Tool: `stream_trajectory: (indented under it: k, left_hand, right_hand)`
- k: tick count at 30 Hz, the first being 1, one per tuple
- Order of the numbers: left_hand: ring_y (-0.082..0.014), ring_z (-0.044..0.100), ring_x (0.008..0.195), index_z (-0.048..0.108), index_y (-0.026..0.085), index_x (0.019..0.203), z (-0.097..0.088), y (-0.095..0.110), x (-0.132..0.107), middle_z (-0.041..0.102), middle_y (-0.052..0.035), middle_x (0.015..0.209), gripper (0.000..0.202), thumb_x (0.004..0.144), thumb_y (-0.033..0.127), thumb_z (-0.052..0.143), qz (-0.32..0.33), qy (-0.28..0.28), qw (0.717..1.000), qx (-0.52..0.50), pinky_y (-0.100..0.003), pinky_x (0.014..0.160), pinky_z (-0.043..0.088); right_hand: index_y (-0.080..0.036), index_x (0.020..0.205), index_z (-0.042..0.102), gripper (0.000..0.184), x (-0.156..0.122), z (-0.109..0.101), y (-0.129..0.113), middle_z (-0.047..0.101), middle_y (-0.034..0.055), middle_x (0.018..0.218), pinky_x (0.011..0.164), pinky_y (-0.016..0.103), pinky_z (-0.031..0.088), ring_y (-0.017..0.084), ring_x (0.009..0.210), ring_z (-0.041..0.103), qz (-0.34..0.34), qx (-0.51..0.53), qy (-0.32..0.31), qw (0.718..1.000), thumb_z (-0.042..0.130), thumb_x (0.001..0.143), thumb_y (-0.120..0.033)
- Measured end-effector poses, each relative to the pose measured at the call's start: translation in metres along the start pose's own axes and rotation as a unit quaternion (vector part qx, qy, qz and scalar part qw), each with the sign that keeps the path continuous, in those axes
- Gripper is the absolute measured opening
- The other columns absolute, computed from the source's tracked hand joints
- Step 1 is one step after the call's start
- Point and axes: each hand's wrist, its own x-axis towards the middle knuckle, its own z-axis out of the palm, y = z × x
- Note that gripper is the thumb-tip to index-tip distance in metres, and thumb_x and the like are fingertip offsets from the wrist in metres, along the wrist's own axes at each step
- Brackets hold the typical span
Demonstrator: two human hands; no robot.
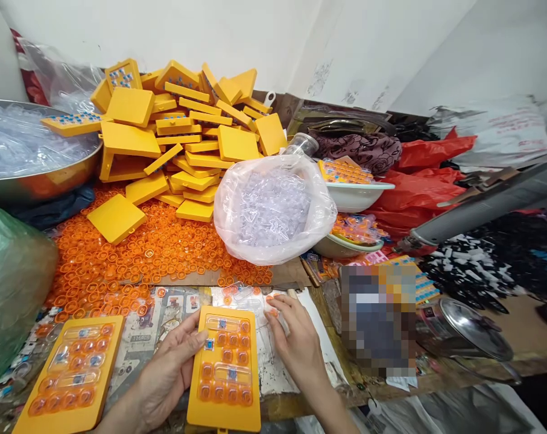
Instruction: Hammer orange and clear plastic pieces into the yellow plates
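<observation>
My left hand (176, 355) grips the left edge of a yellow plastic board (196, 410), thumb on top. Orange caps and long clear covers sit in rows on its face; a small blue-and-white spot near my thumb has no cap over it. To the right, my right hand (295, 337) reaches over a white sheet (277, 374), thumb and forefinger apart, fingertips at loose orange caps (271, 298). A few clear oblong covers (245, 293) lie beside them. Another yellow board (60, 416), with similar caps and covers, rests to the left of my left hand.
Behind lies a spread of orange caps (164, 241) under a heap of yellow boards (131, 140). A white bag (228, 211) holds clear pieces. Bowls (359, 198), a lidded pot (467, 328) and a grey bar (490, 196) stand right; a green bag (15, 295) is left.
</observation>
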Motion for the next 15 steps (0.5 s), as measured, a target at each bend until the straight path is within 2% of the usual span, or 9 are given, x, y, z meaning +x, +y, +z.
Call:
stream_trajectory:
  k: [2, 4, 7, 9, 12, 15]
  left_hand:
    - [-0.0255, 0.063, 0.111, 0.041, 0.018, 0.138, 0.000, 0.000, 0.000, 0.067, -0.0121, 0.120, 0.061, 0.082, 0.016, 0.066, -0.009, -0.016, 1.000, -0.004, -0.038, 0.097, 0.049]
    - [-0.0257, 0.062, 0.112, 0.043, 0.018, 0.137, 0.000, 0.000, -0.002, 0.068, -0.0121, 0.118, 0.059, 0.083, 0.016, 0.065, -0.016, -0.039, 0.999, -0.009, -0.039, 0.098, 0.048]
    - [-0.0266, 0.064, 0.110, 0.047, 0.017, 0.133, 0.000, -0.002, -0.003, 0.070, -0.0127, 0.114, 0.057, 0.080, 0.016, 0.068, -0.031, -0.065, 0.997, -0.012, -0.040, 0.098, 0.047]
    - [-0.0289, 0.066, 0.104, 0.051, 0.015, 0.128, -0.002, -0.008, -0.002, 0.072, -0.0139, 0.107, 0.060, 0.073, 0.016, 0.075, -0.023, -0.062, 0.998, -0.003, -0.042, 0.096, 0.048]
    - [-0.0332, 0.070, 0.093, 0.054, 0.010, 0.124, -0.010, -0.022, 0.004, 0.075, -0.0163, 0.094, 0.069, 0.062, 0.016, 0.084, -0.006, -0.041, 0.999, 0.009, -0.046, 0.090, 0.051]
    - [-0.0356, 0.069, 0.093, 0.051, 0.009, 0.129, -0.018, -0.033, 0.011, 0.074, -0.0178, 0.095, 0.084, 0.055, 0.021, 0.088, -0.001, -0.026, 1.000, 0.014, -0.046, 0.088, 0.051]
  right_hand:
    - [-0.020, 0.111, 0.062, 0.033, -0.004, 0.002, -0.017, 0.061, 0.0118, 0.115, 0.086, 0.040, 0.048, 0.023, 0.105, 0.058, 0.038, 0.063, -0.029, 0.997, 0.049, 0.089, -0.042]
    - [-0.022, 0.119, 0.060, 0.041, -0.006, 0.005, -0.035, 0.065, 0.0099, 0.113, 0.081, 0.035, 0.052, 0.020, 0.098, 0.063, 0.072, 0.127, -0.093, 0.985, 0.046, 0.091, -0.047]
    - [-0.022, 0.119, 0.064, 0.044, -0.007, 0.009, -0.051, 0.068, 0.0081, 0.112, 0.091, 0.037, 0.048, 0.022, 0.107, 0.062, 0.113, 0.187, -0.168, 0.961, 0.051, 0.088, -0.050]
    - [-0.021, 0.114, 0.068, 0.044, -0.010, 0.012, -0.053, 0.068, 0.0086, 0.113, 0.097, 0.040, 0.044, 0.025, 0.111, 0.060, 0.137, 0.207, -0.188, 0.950, 0.056, 0.085, -0.051]
    - [-0.020, 0.107, 0.072, 0.043, -0.017, 0.016, -0.049, 0.070, 0.0089, 0.108, 0.096, 0.043, 0.043, 0.027, 0.106, 0.061, 0.170, 0.231, -0.206, 0.936, 0.059, 0.082, -0.053]
    - [-0.020, 0.105, 0.073, 0.044, -0.024, 0.019, -0.043, 0.070, 0.0086, 0.109, 0.096, 0.043, 0.043, 0.027, 0.104, 0.062, 0.204, 0.264, -0.208, 0.919, 0.068, 0.074, -0.052]
